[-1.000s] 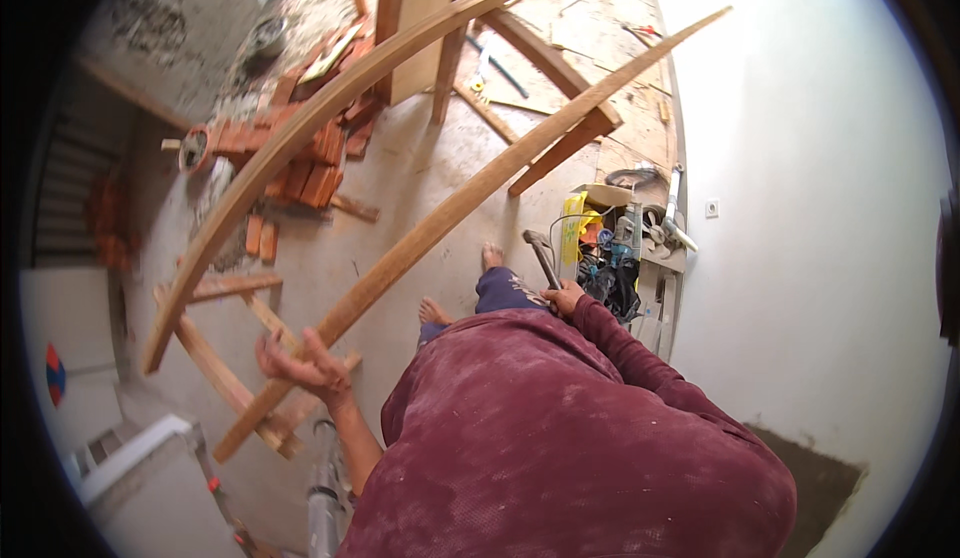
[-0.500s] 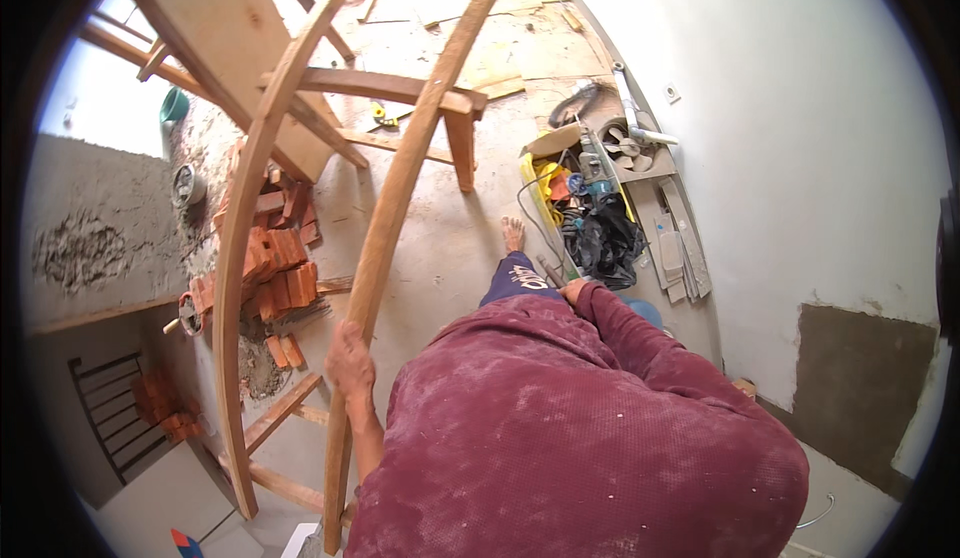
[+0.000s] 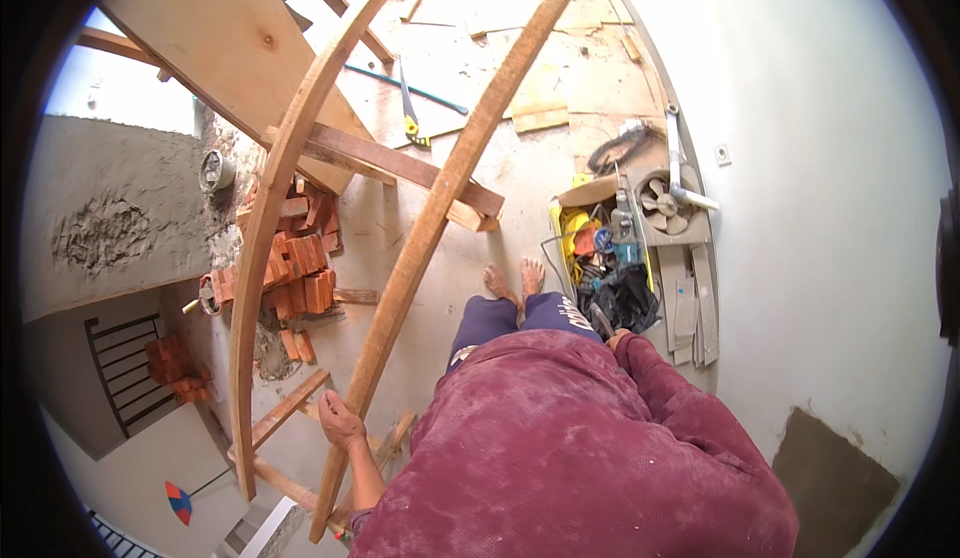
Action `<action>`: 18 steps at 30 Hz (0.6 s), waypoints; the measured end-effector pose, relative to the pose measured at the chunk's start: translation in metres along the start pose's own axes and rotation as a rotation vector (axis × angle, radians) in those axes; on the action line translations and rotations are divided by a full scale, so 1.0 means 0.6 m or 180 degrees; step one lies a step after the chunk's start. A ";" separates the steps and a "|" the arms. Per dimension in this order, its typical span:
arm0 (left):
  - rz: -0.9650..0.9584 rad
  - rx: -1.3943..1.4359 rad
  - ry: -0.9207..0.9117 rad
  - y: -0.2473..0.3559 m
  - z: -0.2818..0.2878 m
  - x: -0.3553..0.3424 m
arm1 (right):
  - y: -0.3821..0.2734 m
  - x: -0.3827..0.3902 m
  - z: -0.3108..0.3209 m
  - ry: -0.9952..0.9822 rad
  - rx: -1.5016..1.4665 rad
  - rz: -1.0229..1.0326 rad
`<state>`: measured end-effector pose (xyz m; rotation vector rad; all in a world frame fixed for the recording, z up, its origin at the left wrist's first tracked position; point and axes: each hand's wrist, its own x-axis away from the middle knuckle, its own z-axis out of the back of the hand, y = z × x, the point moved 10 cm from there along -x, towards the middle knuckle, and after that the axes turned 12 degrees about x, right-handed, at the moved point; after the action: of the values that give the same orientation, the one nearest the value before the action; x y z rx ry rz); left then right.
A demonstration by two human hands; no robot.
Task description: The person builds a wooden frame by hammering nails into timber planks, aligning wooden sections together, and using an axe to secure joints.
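Observation:
A wooden frame [image 3: 400, 268] of two long curved rails joined by crosspieces stands to my left. My left hand [image 3: 342, 422] is at the lower part of its nearer rail, fingers curled against the wood; part of the grip is hidden. Low down at my right side, my right hand [image 3: 618, 338] is closed on a thin greyish tool [image 3: 601, 320]. Its kind is unclear, since my sleeve and body cover much of it. Beside that hand stands a yellow-edged bin [image 3: 556, 220] with a black plastic bag [image 3: 630, 300] and a teal power tool [image 3: 626, 248] in it.
Stacked orange bricks [image 3: 300, 268] lie left of the frame. A plywood board [image 3: 235, 43] slants at the upper left. On the floor ahead are a handsaw [image 3: 409, 116] and a dark bar [image 3: 430, 96]. A fan [image 3: 662, 204] and tile strips [image 3: 690, 308] line the right wall.
My view has shifted, and both my feet now show. My left hand sits lower along the rail, and the frame's upper crosspiece appears nearer. My right hand remains by the bin.

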<state>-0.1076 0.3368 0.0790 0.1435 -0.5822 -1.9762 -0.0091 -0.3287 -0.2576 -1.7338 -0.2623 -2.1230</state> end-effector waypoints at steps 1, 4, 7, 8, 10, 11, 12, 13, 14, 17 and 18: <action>-0.0059 0.0019 0.0094 0.001 0.005 -0.001 | -0.019 0.000 0.013 0.0040 0.0931 0.0532; -0.0549 -0.0062 0.0155 0.014 0.009 -0.002 | 0.104 -0.003 0.048 0.0616 -0.2338 -0.1489; -0.0477 0.0042 0.0160 -0.005 0.010 -0.003 | 0.113 -0.044 0.098 0.0833 -0.2046 -0.1035; -0.0475 0.0134 0.0170 -0.008 0.011 -0.003 | 0.117 -0.056 0.116 0.0893 -0.1952 -0.0810; -0.0467 0.0117 0.0125 -0.009 0.007 -0.005 | 0.131 -0.074 0.151 0.0974 -0.1788 -0.0566; -0.0460 0.0146 0.0085 -0.008 0.005 -0.006 | 0.144 -0.082 0.172 0.0975 -0.1659 -0.0573; -0.0301 0.0097 0.0033 -0.013 0.002 -0.008 | 0.154 -0.085 0.193 0.0971 -0.1537 -0.0574; -0.0327 0.0111 0.0048 -0.009 0.005 -0.006 | 0.162 -0.088 0.215 0.0956 -0.1382 -0.0565; -0.0402 0.0198 0.0081 -0.003 0.007 -0.005 | 0.163 -0.089 0.239 0.0939 -0.1183 -0.0517; -0.0241 0.0184 0.0215 -0.008 0.013 0.000 | 0.156 -0.088 0.326 0.0859 -0.0396 -0.0314; -0.0151 0.0299 0.0216 -0.013 0.011 0.000 | 0.154 -0.087 0.358 0.0854 -0.0136 -0.0246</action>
<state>-0.1164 0.3418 0.0813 0.2838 -0.6327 -1.9823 0.2296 -0.3218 -0.2700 -1.4591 -0.2125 -2.4012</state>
